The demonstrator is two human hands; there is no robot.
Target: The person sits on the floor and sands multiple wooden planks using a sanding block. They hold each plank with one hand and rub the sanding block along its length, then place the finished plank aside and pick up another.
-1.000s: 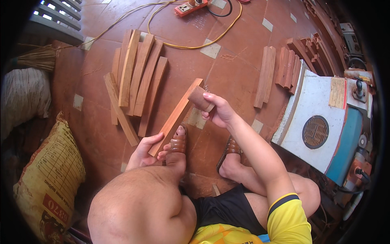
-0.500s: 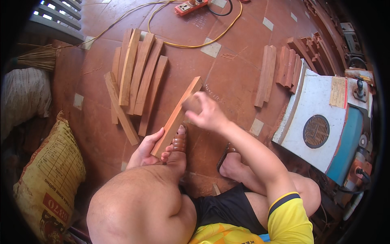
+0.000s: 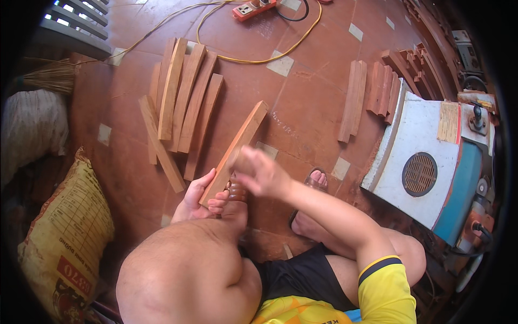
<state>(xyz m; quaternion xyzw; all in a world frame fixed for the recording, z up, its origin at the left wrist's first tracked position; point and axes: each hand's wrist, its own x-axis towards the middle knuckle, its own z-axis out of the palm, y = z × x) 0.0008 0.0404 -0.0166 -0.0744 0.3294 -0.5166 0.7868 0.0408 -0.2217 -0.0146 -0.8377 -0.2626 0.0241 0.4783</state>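
Head view: wooden strip (image 3: 241, 135) in one hand, brown pad (image 3: 237, 158) in the other

The wooden strip is held aslant above the tiled floor (image 3: 307, 119), its far end pointing forward and a little right, its near end in the left hand (image 3: 202, 195). That hand's fingers are curled closed about the wood, thumb along one side. The right hand (image 3: 264, 175) has the brown pad between thumb and bent fingers, at the strip's right side (both are blurred, so I cannot tell how firm the grip is).

Two containers sit along the left. A yellow printed sack (image 3: 70, 216) bulges, its upper corner drawn to a point; beyond it is a whitish woven sack (image 3: 35, 129), bulging too. The contents of both are hidden.

More strips (image 3: 172, 89) lie in a loose fan on the floor, between the sacks and the held piece, one of them askew. Over on the right, two long pieces (image 3: 349, 101) lie side by side near shorter reddish pieces (image 3: 374, 89), close to a white-and-teal machine (image 3: 415, 129) with a round grille (image 3: 420, 174).
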